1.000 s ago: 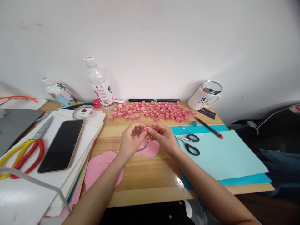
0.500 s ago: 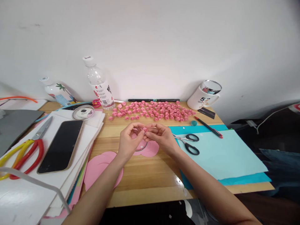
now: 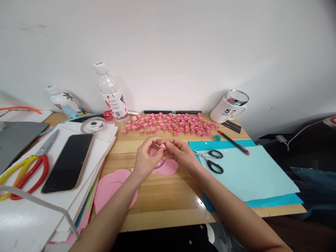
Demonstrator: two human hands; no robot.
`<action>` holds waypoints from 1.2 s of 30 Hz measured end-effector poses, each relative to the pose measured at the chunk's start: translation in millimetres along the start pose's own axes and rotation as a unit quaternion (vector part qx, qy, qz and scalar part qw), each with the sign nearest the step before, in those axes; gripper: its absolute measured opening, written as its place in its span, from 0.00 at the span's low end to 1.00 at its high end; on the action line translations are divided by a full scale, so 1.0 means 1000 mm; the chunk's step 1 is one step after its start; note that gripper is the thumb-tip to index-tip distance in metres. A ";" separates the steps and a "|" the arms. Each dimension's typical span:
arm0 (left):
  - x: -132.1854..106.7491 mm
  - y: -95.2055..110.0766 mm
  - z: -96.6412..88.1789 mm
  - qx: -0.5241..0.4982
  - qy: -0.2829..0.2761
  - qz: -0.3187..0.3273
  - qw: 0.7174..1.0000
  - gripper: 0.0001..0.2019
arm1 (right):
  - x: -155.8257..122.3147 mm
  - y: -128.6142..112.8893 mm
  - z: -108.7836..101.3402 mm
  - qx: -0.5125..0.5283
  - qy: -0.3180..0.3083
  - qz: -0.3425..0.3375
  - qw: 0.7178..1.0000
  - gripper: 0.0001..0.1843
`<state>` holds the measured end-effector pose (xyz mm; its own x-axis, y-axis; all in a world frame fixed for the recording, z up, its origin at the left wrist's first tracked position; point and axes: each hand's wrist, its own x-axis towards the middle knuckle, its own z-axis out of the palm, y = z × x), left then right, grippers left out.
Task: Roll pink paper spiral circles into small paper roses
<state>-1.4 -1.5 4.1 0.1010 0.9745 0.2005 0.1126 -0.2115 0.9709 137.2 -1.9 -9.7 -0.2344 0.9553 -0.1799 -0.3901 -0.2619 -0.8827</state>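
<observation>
Ok so the little pink paper roll now shows a smooth pointed side, not its coiled edge.

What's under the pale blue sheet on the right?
A deeper blue sheet shows beyond its far, left and near edges, with a sliver of green by its far right corner. Anything else beneath the pale blue sheet is hidden.

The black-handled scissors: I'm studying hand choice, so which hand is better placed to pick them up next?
Probably the right hand: the black-handled scissors lie on its side, close by, while the left hand is farther away. Both hands are at the small pink paper piece, though.
</observation>
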 end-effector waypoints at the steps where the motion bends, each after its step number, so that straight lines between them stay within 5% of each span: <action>1: 0.000 0.000 0.000 0.012 0.000 0.006 1.000 0.08 | 0.000 0.000 0.000 -0.008 0.000 -0.004 1.000 0.15; 9: -0.002 -0.002 0.000 0.049 -0.008 0.040 0.998 0.12 | -0.001 -0.001 -0.006 -0.025 -0.009 0.005 1.000 0.21; 24: -0.001 0.000 0.002 0.024 -0.014 0.004 1.000 0.10 | -0.001 -0.004 -0.005 0.030 -0.029 0.058 0.997 0.19; 36: 0.003 -0.005 -0.001 -0.019 0.010 -0.066 0.998 0.13 | -0.002 -0.003 -0.002 -0.061 0.011 -0.024 0.998 0.18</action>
<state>-2.3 2.6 0.0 0.0683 0.9950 0.0733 0.0858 -0.0791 0.9932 140.4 -2.8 -7.4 -0.1976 0.9694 -0.1454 -0.2886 -0.1993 -0.9365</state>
